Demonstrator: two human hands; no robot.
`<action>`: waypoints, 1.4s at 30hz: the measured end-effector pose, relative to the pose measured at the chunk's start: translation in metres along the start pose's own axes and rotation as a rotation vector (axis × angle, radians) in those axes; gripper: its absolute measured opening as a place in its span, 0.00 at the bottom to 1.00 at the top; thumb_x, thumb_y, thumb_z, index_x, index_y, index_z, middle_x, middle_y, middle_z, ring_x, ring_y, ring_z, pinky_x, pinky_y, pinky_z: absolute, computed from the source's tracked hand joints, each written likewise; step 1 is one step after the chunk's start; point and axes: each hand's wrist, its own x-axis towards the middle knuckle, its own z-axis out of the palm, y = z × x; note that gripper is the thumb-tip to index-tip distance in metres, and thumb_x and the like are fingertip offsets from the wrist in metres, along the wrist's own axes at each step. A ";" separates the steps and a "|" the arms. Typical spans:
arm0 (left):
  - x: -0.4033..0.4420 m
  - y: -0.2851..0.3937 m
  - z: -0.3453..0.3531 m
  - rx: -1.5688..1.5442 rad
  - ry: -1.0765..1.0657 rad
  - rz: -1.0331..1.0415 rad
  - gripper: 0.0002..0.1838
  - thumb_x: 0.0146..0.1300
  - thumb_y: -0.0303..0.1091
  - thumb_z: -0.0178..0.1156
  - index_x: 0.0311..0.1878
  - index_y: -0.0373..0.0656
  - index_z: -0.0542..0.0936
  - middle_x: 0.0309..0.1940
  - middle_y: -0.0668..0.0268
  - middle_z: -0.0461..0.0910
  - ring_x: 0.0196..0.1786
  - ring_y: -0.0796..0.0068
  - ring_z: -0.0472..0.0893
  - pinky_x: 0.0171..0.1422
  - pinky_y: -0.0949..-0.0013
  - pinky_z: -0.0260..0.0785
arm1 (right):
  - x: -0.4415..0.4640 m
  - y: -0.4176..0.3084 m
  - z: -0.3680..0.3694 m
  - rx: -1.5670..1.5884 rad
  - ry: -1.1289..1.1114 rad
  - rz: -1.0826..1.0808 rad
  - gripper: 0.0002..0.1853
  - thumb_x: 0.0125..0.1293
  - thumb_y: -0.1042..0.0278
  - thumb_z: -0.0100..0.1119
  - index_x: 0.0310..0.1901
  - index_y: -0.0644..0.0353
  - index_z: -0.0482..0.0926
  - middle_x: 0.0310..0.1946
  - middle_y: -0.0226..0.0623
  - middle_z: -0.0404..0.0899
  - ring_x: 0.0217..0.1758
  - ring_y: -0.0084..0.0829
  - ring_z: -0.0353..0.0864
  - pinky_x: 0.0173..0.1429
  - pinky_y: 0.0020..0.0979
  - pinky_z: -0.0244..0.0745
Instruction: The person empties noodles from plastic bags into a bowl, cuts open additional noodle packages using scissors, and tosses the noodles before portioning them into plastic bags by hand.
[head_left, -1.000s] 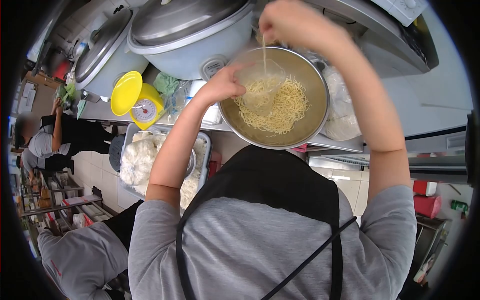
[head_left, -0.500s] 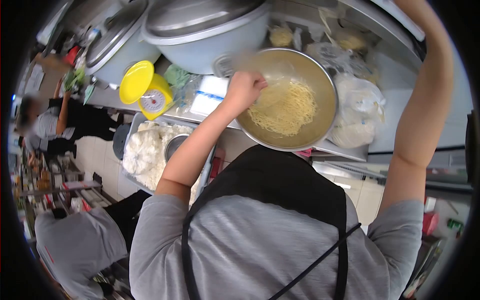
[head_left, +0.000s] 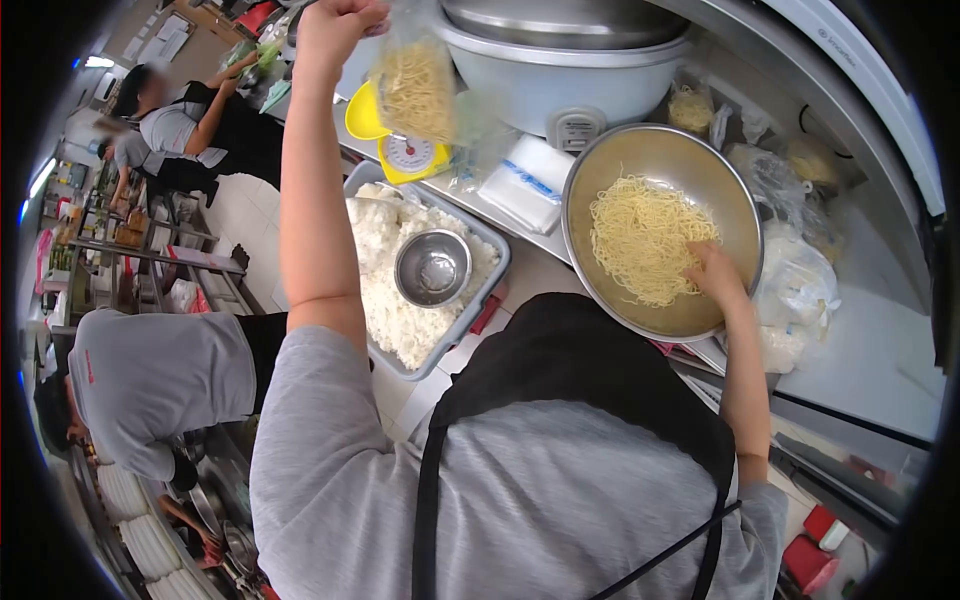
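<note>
My left hand (head_left: pixel 340 28) is raised high at the top, its fingers closed on the neck of a clear plastic bag. Inside the hanging bag is a portion of yellow noodles (head_left: pixel 415 92); the bag is slightly blurred. Lower right, my right hand (head_left: pixel 716 274) reaches into a large metal bowl (head_left: pixel 738 205). Its fingers curl into the edge of the loose noodles (head_left: pixel 645 240) lying there, and the fingertips are partly hidden. Behind the hanging bag stands a yellow dial scale (head_left: pixel 408 155), partly covered by it.
A grey tub (head_left: pixel 490 285) of white rice holds a small metal bowl (head_left: pixel 433 268). White plastic packaging (head_left: pixel 525 185) lies left of the noodle bowl. A large lidded cooker (head_left: pixel 560 80) stands behind, filled bags (head_left: pixel 795 290) to the right. Co-workers (head_left: pixel 165 385) are at the left.
My left hand has risen from the bowl to the upper left, with the noodle bag hanging from it. My right hand has come down from the upper right into the bowl. The view has shifted.
</note>
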 end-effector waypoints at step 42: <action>-0.160 -0.149 0.017 0.345 0.408 0.045 0.06 0.47 0.25 0.64 0.30 0.37 0.80 0.37 0.63 0.78 0.38 0.75 0.78 0.41 0.75 0.70 | 0.004 -0.002 0.008 0.075 0.069 0.071 0.21 0.52 0.68 0.60 0.50 0.57 0.73 0.45 0.39 0.73 0.38 0.38 0.76 0.47 0.35 0.70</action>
